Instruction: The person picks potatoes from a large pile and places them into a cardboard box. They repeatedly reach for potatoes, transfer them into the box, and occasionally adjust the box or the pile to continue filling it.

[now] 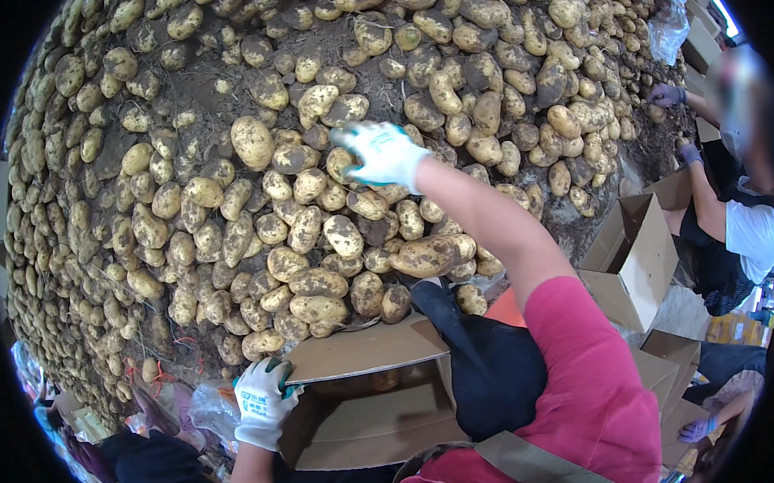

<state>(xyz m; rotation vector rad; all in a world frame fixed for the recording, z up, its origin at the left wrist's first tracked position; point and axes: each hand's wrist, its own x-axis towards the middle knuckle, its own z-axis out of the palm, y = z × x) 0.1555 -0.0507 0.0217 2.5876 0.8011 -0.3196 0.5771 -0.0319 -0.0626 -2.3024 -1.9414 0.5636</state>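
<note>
A large heap of soil-covered potatoes [317, 283] spreads before me. My right hand [383, 152], in a white glove with green-coated fingers, reaches over the heap with its fingertips at a small potato [340, 164]; blur hides whether it grips it. Below, my left hand [264, 402], gloved alike, holds the left end of a cardboard box's raised flap [372, 351]. The box stands open close to my body, and part of a potato [385, 380] shows inside under the flap.
At the right, a co-worker [742, 213] with purple gloves reaches to the heap beside an open cardboard box [647, 262]. More boxes [674, 358] and another gloved hand [698, 430] are at the lower right. Other people [157, 468] and clear plastic [213, 411] are at the lower left.
</note>
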